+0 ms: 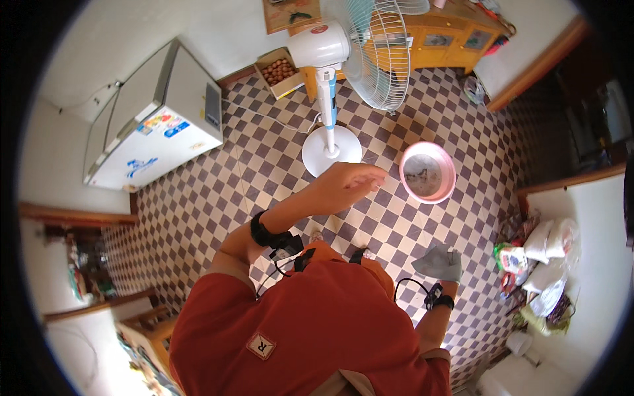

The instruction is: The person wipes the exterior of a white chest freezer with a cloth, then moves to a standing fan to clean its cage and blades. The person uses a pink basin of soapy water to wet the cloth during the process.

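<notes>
My left hand (346,185) is bare and reaches forward, loosely cupped, with no object visible in it. In the picture it overlaps the lower edge of the round white base of a pedestal fan (319,44); whether it touches the fan cannot be told. Grey cloth (431,261) covers my right hand (451,270), low on the right side, and hides most of its fingers. Ahead of that hand, a pink plastic basin (449,173) stands on the floor with murky greyish water and dark bits inside. Both wrists carry black straps with small devices and cables.
A white chest freezer (168,143) stands at left. Behind the fan are a carton of eggs (280,72) and a wooden cabinet (431,44). A power cord (277,120) crosses the checkered floor (267,168). Bags (540,247) are piled against the right wall.
</notes>
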Tool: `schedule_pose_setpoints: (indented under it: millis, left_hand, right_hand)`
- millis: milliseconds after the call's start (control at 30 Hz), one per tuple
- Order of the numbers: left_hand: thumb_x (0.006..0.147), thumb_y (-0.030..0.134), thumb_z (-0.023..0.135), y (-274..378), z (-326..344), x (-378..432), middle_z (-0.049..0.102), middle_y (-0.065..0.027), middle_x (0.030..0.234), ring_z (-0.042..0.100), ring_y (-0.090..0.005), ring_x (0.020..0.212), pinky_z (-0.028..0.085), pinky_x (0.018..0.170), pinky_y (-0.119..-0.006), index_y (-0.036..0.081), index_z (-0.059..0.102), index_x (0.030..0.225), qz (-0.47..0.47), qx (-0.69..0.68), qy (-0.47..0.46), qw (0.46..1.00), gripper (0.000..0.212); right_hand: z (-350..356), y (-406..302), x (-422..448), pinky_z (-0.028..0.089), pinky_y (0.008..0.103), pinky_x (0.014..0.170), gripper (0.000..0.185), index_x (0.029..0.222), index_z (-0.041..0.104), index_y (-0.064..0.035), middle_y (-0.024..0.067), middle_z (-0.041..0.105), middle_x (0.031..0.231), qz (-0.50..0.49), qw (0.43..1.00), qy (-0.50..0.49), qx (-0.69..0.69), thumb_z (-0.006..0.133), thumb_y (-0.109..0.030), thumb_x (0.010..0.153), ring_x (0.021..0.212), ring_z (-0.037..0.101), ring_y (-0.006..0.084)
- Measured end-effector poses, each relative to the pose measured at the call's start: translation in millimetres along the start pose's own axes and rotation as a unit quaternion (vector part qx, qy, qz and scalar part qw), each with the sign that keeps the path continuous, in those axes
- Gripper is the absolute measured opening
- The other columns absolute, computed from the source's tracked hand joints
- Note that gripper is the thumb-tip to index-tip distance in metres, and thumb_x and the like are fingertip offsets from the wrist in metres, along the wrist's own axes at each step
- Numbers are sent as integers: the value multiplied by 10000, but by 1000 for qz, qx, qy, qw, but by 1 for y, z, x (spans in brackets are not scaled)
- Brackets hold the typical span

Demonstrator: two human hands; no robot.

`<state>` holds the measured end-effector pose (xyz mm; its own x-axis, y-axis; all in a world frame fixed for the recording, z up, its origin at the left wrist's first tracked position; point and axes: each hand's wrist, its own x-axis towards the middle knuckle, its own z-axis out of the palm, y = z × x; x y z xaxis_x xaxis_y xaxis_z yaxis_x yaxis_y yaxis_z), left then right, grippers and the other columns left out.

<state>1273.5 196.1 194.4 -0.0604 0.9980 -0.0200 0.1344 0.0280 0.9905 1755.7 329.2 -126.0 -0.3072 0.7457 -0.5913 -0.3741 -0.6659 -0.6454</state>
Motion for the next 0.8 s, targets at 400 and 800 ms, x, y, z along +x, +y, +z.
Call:
schedule_pose_setpoints:
  millis: [400, 800]
  left_hand:
    - [1014, 188, 482, -65, -90, 2, 669, -141, 1093, 671, -208, 969, 539, 869, -312, -30, 563, 1236, -92, 15, -62, 994, 322]
    - [1012, 222, 483, -91, -23, 51, 655, -166, 1113, 667, -229, 961, 528, 854, -311, -25, 563, 1252, -87, 8, -259, 962, 354]
  right_hand:
    - [168, 87, -36, 376, 293, 552, 520, 653, 433, -94, -11, 391, 617, -317, 787, -51, -527, 836, -380, 492, 579, 386, 109]
    - [27, 195, -165, 435, 279, 521, 423, 1010, 632, -47, 121, 535, 640, -61, 702, 274, -655, 700, -300, 678, 545, 499, 194]
